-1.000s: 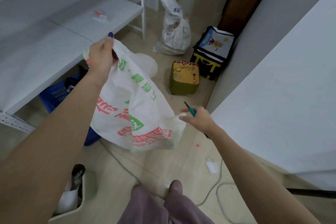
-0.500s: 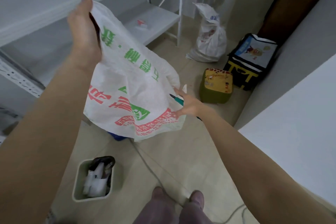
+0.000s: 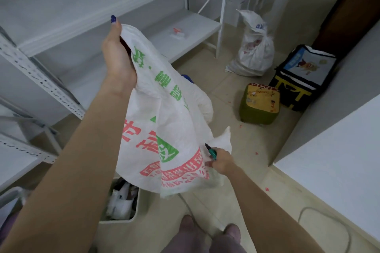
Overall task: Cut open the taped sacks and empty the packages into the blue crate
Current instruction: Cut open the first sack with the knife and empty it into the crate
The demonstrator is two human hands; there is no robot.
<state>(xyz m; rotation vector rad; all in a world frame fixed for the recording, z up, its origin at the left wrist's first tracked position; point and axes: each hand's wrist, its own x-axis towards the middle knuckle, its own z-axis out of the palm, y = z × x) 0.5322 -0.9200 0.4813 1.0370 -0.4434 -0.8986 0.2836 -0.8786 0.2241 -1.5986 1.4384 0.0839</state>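
The white shelving (image 3: 82,6) stood to the left of your raised left hand, its decks running away beyond it. A white counter (image 3: 339,160) filled the space to the right of your lower hand.

Between your two hands hung the white sack (image 3: 164,125), limp and printed in green and red. Your left hand (image 3: 118,57) gripped it at its top end, fingers and thumb curled round the gathered cloth, held high. From that grip the sack draped down and to the right as far as your right hand (image 3: 223,161).

Beyond your right hand, a second sack (image 3: 255,53) sat knotted on the floor. A black and yellow bag (image 3: 304,76) stood just to the right of it. An olive stool with a yellow top (image 3: 260,107) stood nearer to you than both.

Below the hanging sack, under your left forearm, a small pale bin (image 3: 115,221) held crumpled scraps.

Your right hand was curled round a teal cutter (image 3: 211,151), whose dark tip pointed up and away from you. That hand lay against the sack's lower corner. I could not tell whether it pinched the cloth as well.

A sliver of blue (image 3: 188,78) showed past the sack's far edge, below your left-hand grip. It was too small to say what it was.
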